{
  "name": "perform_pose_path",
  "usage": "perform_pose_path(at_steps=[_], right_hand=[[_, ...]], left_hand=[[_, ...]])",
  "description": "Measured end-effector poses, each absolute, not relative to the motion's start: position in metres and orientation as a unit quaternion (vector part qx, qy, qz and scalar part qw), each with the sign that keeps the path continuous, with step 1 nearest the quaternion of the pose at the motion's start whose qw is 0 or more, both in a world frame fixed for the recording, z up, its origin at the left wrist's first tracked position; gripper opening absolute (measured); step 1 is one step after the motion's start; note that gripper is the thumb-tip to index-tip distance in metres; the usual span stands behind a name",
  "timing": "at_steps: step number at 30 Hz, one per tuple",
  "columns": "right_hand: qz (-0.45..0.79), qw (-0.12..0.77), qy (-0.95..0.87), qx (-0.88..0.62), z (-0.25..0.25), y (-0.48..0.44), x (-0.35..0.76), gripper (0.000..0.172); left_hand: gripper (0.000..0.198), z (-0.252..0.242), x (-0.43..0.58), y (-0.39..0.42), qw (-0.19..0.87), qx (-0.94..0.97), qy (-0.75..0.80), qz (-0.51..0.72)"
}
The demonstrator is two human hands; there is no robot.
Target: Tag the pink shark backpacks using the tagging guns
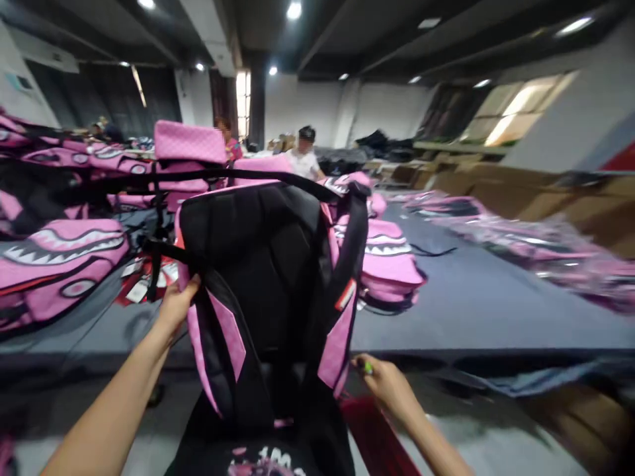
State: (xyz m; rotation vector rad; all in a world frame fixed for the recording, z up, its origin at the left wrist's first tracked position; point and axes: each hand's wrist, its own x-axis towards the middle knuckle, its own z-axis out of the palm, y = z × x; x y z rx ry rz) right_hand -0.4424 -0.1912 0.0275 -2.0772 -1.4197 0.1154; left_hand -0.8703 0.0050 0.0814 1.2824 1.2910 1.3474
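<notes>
A pink and black backpack (268, 277) stands upright in front of me, its black padded back panel facing me and its straps hanging down. My left hand (177, 304) grips the bag's left edge by a strap. My right hand (384, 383) is closed low at the bag's right side, pinching a small green object (368, 367) next to the right shoulder strap (342, 317).
More pink shark-mouth backpacks (59, 264) lie piled on the long grey table (476, 304), left and behind. Two people stand at the far end. Cardboard boxes (536, 192) line the right side. A red bin (377, 436) sits below my right hand.
</notes>
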Motion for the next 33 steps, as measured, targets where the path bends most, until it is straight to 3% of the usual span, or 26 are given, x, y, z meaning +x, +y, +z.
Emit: perform_pose_path(at_steps=[5,7,9,11,13,16,19,21,23,26,29,33], right_hand=[[0.204,0.556,-0.451,-0.668,0.077,-0.177,-0.467,0.046],[0.253,0.533,-0.56,-0.582,0.093,-0.163,-0.516,0.059],[0.327,0.478,-0.636,-0.51,0.086,-0.14,-0.572,0.059],[0.273,0.483,-0.693,-0.461,0.059,-0.113,-0.615,0.057],[0.144,0.451,-0.757,-0.451,0.026,-0.094,-0.629,0.048],[-0.039,0.361,-0.781,-0.508,-0.013,-0.091,-0.608,0.046],[-0.142,0.33,-0.721,-0.592,-0.027,-0.108,-0.574,0.044],[-0.159,0.348,-0.662,-0.645,-0.03,-0.12,-0.561,0.044],[-0.131,0.392,-0.591,-0.693,-0.034,-0.13,-0.556,0.041],[-0.022,0.542,-0.438,-0.717,-0.033,-0.144,-0.554,0.034],[0.024,0.696,-0.353,-0.624,-0.008,-0.141,-0.557,0.036],[-0.008,0.748,-0.403,-0.528,0.025,-0.09,-0.57,0.039]], left_hand=[[0.052,0.032,-0.888,0.006,0.393,0.511,0.642,0.414],[0.049,0.017,-0.881,0.012,0.375,0.504,0.674,0.388],[0.053,0.014,-0.876,0.016,0.333,0.506,0.704,0.37],[0.063,0.021,-0.873,0.012,0.264,0.511,0.73,0.369],[0.067,0.034,-0.865,0.002,0.12,0.551,0.716,0.412],[0.045,0.051,-0.829,-0.009,-0.088,0.755,0.503,0.412],[0.032,0.061,-0.764,0.003,-0.09,0.953,0.189,0.219],[0.031,0.066,-0.721,0.023,-0.098,0.981,0.078,0.149],[0.035,0.072,-0.691,0.047,-0.127,0.97,0.099,0.183],[0.041,0.083,-0.676,0.077,-0.145,0.932,0.223,0.247],[0.029,0.09,-0.677,0.091,-0.151,0.964,0.145,0.165],[0.037,0.094,-0.67,0.085,-0.132,0.987,0.065,0.072]])
